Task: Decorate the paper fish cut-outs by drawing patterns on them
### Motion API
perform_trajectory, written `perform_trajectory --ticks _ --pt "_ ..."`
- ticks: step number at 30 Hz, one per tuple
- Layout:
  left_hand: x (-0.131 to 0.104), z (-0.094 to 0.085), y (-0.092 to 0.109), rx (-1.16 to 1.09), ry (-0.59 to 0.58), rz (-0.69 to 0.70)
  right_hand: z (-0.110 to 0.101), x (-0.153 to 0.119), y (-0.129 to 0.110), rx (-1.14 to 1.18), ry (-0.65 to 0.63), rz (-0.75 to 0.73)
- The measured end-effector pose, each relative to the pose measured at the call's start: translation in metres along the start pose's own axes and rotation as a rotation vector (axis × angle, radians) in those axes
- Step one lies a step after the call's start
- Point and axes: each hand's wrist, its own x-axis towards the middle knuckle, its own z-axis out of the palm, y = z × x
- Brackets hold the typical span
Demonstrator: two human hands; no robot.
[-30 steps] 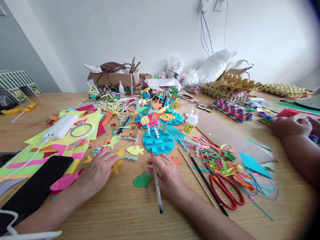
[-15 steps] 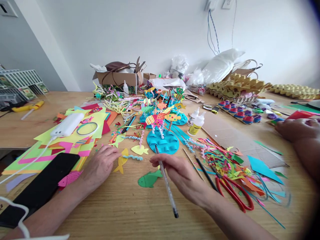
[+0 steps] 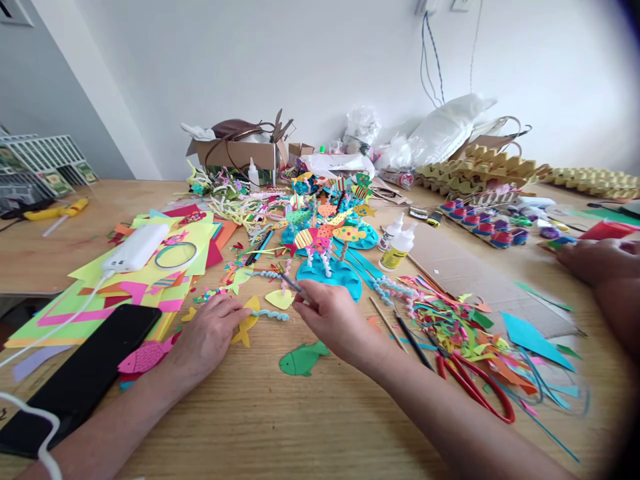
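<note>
My left hand [image 3: 213, 328] rests on the table, its fingertips closed at the edge of a yellow fish [image 3: 246, 327] with a blue curled stem. In my right hand [image 3: 330, 317] is a pen [image 3: 296, 285], its tip pointing up and left beside a pale yellow fish [image 3: 279, 299]. A green fish [image 3: 303, 360] lies below, near my right wrist. Behind my right hand stands a blue wavy base [image 3: 345, 277] with colourful fish on curled stems. A pink fish [image 3: 145, 358] lies beside my left forearm.
Coloured sheets [image 3: 120, 287], a black phone [image 3: 85, 373] and a white power bank [image 3: 137, 248] are at left. Glue bottles [image 3: 397, 247], red-handled scissors [image 3: 475, 387] and paper scraps [image 3: 465, 327] are at right. Another person's hand [image 3: 600, 267] is at far right.
My right hand has turned and moved slightly up, and the pen has swung from pointing down toward me to a tilt up and left. My left hand has barely moved.
</note>
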Motion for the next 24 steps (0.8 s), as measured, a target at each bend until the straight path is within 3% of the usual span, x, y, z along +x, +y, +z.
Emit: perform_trajectory --ticks 3,9,12,18,24 --pt "-0.001 0.001 -0.001 -0.049 -0.031 -0.045 0.011 0.008 -0.003 -0.079 -0.128 0.018" --pt "-0.002 0.003 -0.005 -0.128 -0.06 -0.075 0.028 0.019 -0.009 0.149 -0.303 0.202" --pt "-0.003 0.004 -0.006 -0.142 -0.063 -0.079 0.035 0.021 -0.009 0.218 -0.316 0.218" --pt "-0.004 0.004 -0.005 -0.141 -0.059 -0.071 0.045 0.018 -0.009 0.034 -0.239 0.083" --pt "-0.005 0.008 -0.007 -0.135 -0.056 -0.075 0.049 0.017 -0.006 -0.025 -0.258 0.074"
